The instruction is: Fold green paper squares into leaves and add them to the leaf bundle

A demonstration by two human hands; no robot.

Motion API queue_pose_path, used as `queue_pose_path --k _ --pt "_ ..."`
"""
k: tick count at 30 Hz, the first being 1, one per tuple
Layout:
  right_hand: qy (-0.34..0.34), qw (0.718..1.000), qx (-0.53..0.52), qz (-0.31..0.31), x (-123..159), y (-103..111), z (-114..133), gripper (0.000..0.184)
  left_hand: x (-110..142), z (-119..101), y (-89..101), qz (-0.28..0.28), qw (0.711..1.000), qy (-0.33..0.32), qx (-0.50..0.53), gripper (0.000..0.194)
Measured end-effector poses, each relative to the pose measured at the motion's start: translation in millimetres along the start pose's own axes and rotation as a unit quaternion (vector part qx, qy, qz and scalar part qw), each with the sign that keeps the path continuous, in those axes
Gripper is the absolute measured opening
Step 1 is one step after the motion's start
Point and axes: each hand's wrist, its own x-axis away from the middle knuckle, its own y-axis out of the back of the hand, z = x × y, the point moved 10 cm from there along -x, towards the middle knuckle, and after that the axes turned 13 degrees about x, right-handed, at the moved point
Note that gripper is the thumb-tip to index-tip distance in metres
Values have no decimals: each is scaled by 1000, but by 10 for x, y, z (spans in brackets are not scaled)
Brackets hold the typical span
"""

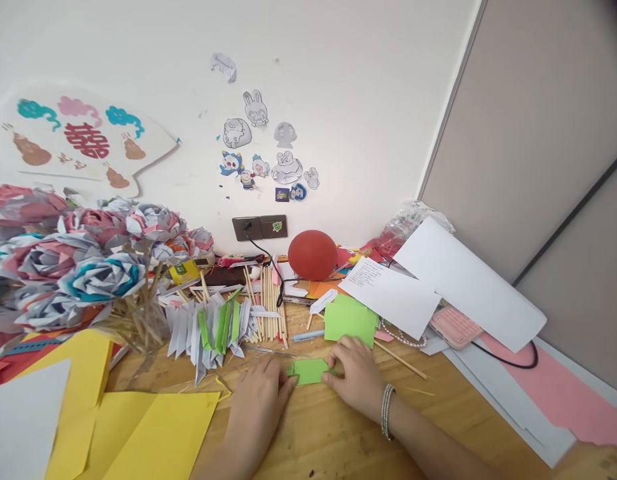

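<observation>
A small piece of green paper point(309, 372) lies on the wooden table between my two hands. My left hand point(262, 393) pinches its left end, thumb and fingers drawn together. At the right end my right hand point(352, 373), with a beaded bracelet on the wrist, grips the paper between thumb and fingers. Just behind it is a larger sheet of green paper point(349, 319), and a light blue pen point(308, 335) rests to that sheet's left. Folded white and green paper strips point(208, 333) stand in a bunch beyond my left hand.
Paper roses point(103, 277) crowd the left, above yellow sheets point(153, 433). Wooden sticks point(271, 303) and a red balloon point(312, 255) sit near the wall socket point(259, 227). Right of me are white sheets point(468, 280), a pink calculator-like object point(455, 326) and pink paper point(563, 393).
</observation>
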Motion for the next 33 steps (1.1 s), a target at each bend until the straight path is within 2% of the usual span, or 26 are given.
queue_pose_path --k 1,3,5,7,9,12,16,23,29,31,33 --pt "1 1000 -2 2 -3 -4 0 15 12 -35 4 -7 1000 -25 -14 14" --pt "2 1000 -7 2 -12 -4 -2 15 78 -204 -28 -16 992 -119 -45 11" --pt "2 1000 -11 -2 -21 -1 -7 15 201 -409 -94 -18 973 -221 -67 25" --pt "5 1000 -15 -5 -26 -2 -10 15 285 -503 -116 -27 963 -254 -80 29" --pt "8 1000 -16 -8 -27 -6 -19 15 296 -478 -79 -28 972 -219 -82 23" --pt "7 1000 -19 1 -25 -18 -40 14 285 -362 18 2 987 -148 -58 22" --pt "2 999 -29 30 -29 -34 -55 11 289 -239 145 27 992 -111 -51 18" --pt "29 997 -30 64 -53 9 -46 17 221 -150 115 5 990 -139 1 23" --pt "101 986 -9 129 45 -14 39 14 183 -52 206 -87 977 -183 67 25" --pt "112 986 -6 122 72 -12 94 14 193 -87 212 -70 976 -183 92 21" --pt "115 987 -11 115 88 -21 155 16 206 -143 171 -27 977 -175 118 18"
